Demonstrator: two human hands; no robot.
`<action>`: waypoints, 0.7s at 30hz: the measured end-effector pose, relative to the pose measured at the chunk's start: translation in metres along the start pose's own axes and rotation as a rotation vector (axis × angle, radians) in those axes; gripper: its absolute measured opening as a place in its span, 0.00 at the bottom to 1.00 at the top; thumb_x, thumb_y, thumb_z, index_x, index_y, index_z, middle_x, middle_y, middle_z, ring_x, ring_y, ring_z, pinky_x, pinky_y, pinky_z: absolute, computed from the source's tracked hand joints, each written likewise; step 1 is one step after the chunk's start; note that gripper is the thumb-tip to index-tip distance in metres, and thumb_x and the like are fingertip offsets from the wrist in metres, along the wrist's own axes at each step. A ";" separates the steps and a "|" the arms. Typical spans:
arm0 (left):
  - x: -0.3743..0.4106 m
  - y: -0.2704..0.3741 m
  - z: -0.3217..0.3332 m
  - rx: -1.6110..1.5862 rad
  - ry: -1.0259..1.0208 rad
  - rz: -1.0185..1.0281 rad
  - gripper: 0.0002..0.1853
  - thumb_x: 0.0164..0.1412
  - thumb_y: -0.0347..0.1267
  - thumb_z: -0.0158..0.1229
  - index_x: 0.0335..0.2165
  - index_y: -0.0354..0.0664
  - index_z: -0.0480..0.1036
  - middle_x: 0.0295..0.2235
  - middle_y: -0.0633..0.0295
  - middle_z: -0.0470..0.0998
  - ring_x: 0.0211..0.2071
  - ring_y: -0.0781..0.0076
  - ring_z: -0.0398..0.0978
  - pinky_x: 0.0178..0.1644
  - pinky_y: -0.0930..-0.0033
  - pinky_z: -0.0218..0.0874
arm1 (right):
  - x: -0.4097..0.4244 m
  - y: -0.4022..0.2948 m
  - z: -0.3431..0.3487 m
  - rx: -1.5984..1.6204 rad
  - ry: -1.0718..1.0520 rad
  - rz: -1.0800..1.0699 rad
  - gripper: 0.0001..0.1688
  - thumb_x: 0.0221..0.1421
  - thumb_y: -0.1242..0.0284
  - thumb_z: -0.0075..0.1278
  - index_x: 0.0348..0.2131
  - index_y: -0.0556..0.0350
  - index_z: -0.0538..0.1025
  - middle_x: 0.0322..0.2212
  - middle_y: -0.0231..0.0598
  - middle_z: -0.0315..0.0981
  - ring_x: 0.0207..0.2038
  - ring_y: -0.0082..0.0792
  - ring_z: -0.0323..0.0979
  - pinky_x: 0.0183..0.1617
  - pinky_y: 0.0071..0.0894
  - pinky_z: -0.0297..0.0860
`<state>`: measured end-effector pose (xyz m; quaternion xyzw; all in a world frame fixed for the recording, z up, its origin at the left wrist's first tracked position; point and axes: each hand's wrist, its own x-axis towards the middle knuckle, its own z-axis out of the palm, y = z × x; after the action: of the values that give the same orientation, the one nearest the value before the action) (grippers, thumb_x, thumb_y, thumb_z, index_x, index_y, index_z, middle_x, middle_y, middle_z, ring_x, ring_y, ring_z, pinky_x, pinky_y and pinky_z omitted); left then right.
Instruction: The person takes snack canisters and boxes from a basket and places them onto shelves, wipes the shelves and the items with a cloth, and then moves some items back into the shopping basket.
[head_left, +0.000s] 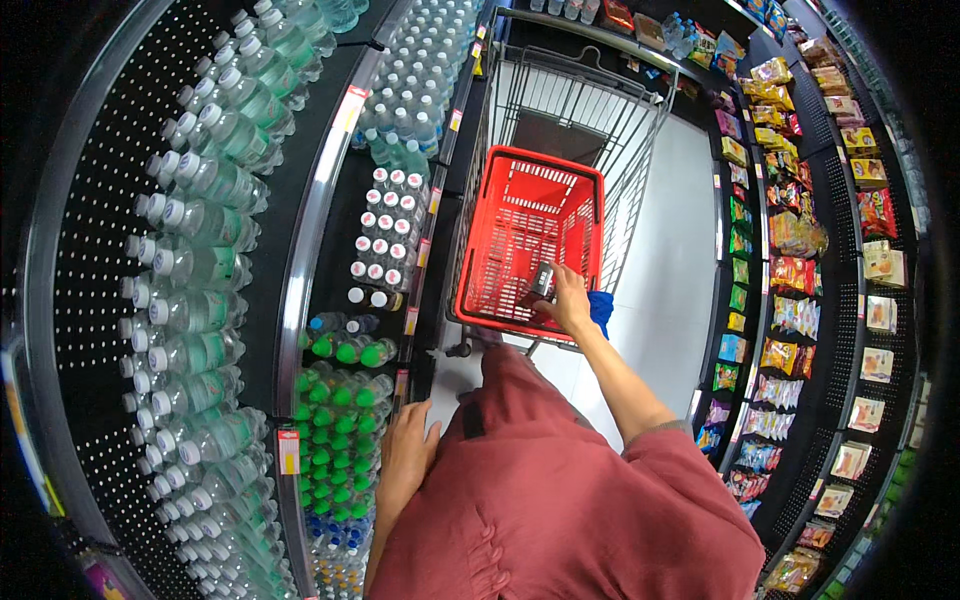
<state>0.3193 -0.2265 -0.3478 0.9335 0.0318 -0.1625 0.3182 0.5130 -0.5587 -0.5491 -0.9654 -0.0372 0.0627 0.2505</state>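
A red plastic shopping basket (466, 247) with black handles sits in a metal wire shopping cart (637, 172) before me. My right hand (570, 300) reaches over the basket's near right part, its thumb and fingers around a small dark box-like item (541, 279) with a silvery top. A blue cloth (601, 311) shows at the cart's near right side, just beyond my wrist. My left hand (409, 439) is beside the left shelf with its fingers apart, holding nothing, near green-capped bottles (341, 416).
Shelves of clear plastic bottles (202, 255) and white-capped bottles (386, 221) rise at the left. Shelves of packaged snacks (795, 274) line the right. Beyond the cart stands another shelf (585, 30). White floor (667, 217) shows between cart and right shelves.
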 end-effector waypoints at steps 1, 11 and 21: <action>0.000 -0.004 0.002 -0.001 -0.006 0.002 0.20 0.61 0.32 0.60 0.51 0.37 0.72 0.46 0.47 0.75 0.47 0.43 0.74 0.49 0.50 0.66 | 0.009 0.001 0.007 -0.061 -0.024 0.010 0.60 0.35 0.62 0.75 0.64 0.48 0.61 0.59 0.55 0.62 0.61 0.57 0.60 0.64 0.51 0.61; 0.007 -0.013 -0.003 -0.014 -0.085 -0.153 0.21 0.63 0.33 0.59 0.52 0.38 0.71 0.45 0.45 0.76 0.46 0.42 0.74 0.50 0.49 0.66 | 0.051 0.029 0.076 -0.414 -0.243 0.021 0.59 0.34 0.58 0.75 0.63 0.47 0.63 0.60 0.52 0.59 0.61 0.54 0.60 0.63 0.53 0.62; 0.022 -0.012 -0.001 -0.146 -0.014 -0.125 0.20 0.64 0.31 0.58 0.54 0.37 0.71 0.45 0.48 0.78 0.45 0.51 0.77 0.49 0.57 0.67 | 0.047 0.009 -0.001 0.001 0.071 0.019 0.58 0.33 0.71 0.73 0.63 0.55 0.63 0.51 0.51 0.67 0.55 0.54 0.63 0.61 0.48 0.63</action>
<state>0.3379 -0.2175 -0.3615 0.9028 0.0998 -0.1857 0.3748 0.5602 -0.5622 -0.5572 -0.9672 -0.0192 0.0308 0.2514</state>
